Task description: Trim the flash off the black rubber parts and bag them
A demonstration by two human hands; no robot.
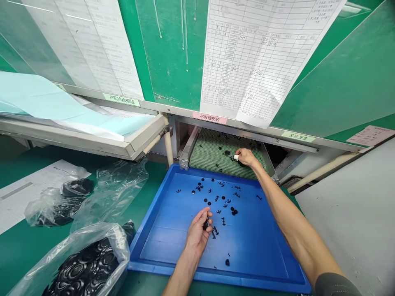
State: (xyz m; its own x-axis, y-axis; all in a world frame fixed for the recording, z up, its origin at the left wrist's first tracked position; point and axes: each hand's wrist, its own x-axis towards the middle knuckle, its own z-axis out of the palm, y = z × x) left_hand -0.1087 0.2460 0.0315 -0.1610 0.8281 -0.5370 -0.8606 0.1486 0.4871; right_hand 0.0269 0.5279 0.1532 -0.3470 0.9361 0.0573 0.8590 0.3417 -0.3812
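1. The left hand point(199, 235) sits low over a blue plastic tray point(148, 242). Its grip is nearly closed, with the curled fingers and thumb pinching a small black part point(205, 224), which is partly hidden.
2. The right hand point(246, 157) reaches forward, palm down, onto a green woven mesh belt point(206, 154). A small white cylindrical piece point(236, 157) shows at its fingertips; I cannot tell whether this grip holds it.
3. Black moulded pieces point(222, 201), some round discs and others branched like little sprigs, lie scattered across the tray's smooth floor. More lie on the mesh belt.
4. The tray has a raised, shallow rim and stands on a green worktop point(21, 263), directly in front of the belt.
5. To the left, crinkled clear plastic bags point(89, 263) hold glossy black ribbed rings.
6. Printed paper tables point(247, 61) hang on a green panel point(166, 53) above the belt.
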